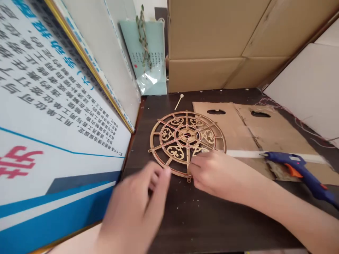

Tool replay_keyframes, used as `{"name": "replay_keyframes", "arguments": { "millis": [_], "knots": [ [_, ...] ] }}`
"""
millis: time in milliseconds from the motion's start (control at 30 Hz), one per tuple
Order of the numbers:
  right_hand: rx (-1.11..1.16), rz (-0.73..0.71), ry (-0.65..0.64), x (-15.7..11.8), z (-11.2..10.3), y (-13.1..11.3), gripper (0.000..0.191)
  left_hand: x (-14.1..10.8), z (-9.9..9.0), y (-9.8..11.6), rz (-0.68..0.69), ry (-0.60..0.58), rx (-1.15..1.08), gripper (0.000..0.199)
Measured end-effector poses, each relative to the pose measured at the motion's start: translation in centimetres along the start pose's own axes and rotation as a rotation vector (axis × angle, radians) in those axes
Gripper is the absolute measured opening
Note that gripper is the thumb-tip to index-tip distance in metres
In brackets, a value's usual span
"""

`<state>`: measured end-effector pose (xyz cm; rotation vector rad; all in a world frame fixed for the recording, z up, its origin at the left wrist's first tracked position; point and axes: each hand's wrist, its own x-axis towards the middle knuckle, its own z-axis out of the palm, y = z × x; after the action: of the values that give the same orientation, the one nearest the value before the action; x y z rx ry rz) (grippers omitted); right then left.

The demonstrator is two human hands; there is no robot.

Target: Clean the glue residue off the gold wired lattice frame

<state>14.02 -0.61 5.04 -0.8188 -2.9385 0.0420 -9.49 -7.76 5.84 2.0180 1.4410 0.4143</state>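
A round openwork wooden disc [176, 153] with rings, spokes and scroll cutouts lies flat on the dark table. Thin reddish wires run along its rings and spokes and gather around the centre. My right hand [209, 171] is closed over the disc's near right part, its fingers bent down by a spoke and the rim. What its fingertips pinch is hidden. At the near left rim is my left hand [140, 201], smeared by motion, with curled fingers and the thumb close to the forefinger. Whether something thin is between them cannot be made out.
A blue hot glue gun [288, 160] lies at the right on a flattened cardboard sheet [225, 123]. Behind the disc is a small white-tipped stick [179, 101]. Loose wires [299, 121] trail at the right. A printed board [66, 106] and a cardboard box [206, 74] bound the table [212, 225].
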Motion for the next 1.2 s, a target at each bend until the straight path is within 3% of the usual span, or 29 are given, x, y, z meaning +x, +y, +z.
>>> {"name": "replay_keyframes", "arguments": {
  "millis": [33,100,233,367,500,667,933,1200],
  "knots": [
    [0.033,0.033,0.028,-0.4,0.0,0.6,0.017,1.9,-0.7,0.5,-0.238,0.214,0.202,0.051],
    [0.087,0.094,0.062,-1.0,-0.1,1.8,0.016,5.8,-1.8,1.7,-0.389,0.339,0.478,0.050],
    [0.207,0.178,0.118,-2.0,-0.2,3.3,0.016,12.9,-2.4,3.9,-0.338,0.474,0.561,0.051],
    [0.333,0.177,0.146,-2.4,0.3,3.1,0.018,17.3,-0.9,2.9,-0.293,0.501,0.566,0.051],
    [0.417,0.186,0.183,-2.3,1.6,2.7,0.018,17.8,0.3,0.1,-0.309,0.547,0.582,0.064],
    [0.501,0.172,0.209,-1.8,2.3,2.6,0.013,17.3,-0.1,-2.1,-0.377,0.540,0.496,0.069],
    [0.473,0.113,0.204,-1.4,2.5,1.7,0.019,18.6,1.8,-2.2,-0.323,0.521,0.429,0.066],
    [0.370,0.204,0.205,-1.2,3.0,0.2,0.019,18.1,2.2,-2.0,-0.259,0.579,0.399,0.065]
  ]
}}
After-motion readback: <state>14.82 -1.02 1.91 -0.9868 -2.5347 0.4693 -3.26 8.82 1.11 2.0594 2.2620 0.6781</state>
